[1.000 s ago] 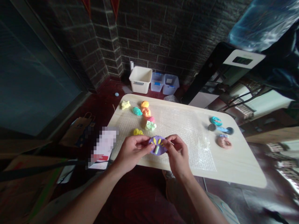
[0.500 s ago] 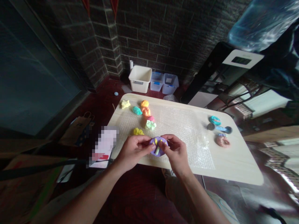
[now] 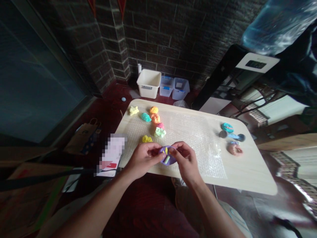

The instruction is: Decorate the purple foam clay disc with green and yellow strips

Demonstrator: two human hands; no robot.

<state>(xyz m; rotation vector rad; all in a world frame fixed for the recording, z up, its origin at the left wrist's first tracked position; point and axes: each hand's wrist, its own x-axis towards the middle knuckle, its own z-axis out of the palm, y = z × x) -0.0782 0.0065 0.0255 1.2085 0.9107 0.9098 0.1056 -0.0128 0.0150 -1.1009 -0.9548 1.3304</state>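
A round purple clay disc (image 3: 170,161) with yellow and pale green pieces on its face is held above the table's near edge. My left hand (image 3: 146,158) grips its left side, thumb on the face. My right hand (image 3: 185,159) pinches the right side, its thumb resting over the upper face and hiding part of it. Just beyond my left hand lies a yellow clay lump (image 3: 147,138). Farther back are a pale green lump (image 3: 159,132), a red one (image 3: 160,125), two orange ones (image 3: 155,118), a teal one (image 3: 146,117) and a pale yellow one (image 3: 134,110).
Bubble wrap (image 3: 188,135) covers much of the wooden table (image 3: 257,168). At the right lie a teal clay disc (image 3: 227,127), a blue and grey dumbbell-shaped piece (image 3: 232,136) and a pink ring (image 3: 235,149). A white bin (image 3: 149,84) and clear boxes (image 3: 180,89) stand behind on the floor.
The purple disc is tilted a little differently, and my right thumb has shifted slightly over its face. The clay pieces on the table have stayed in place.
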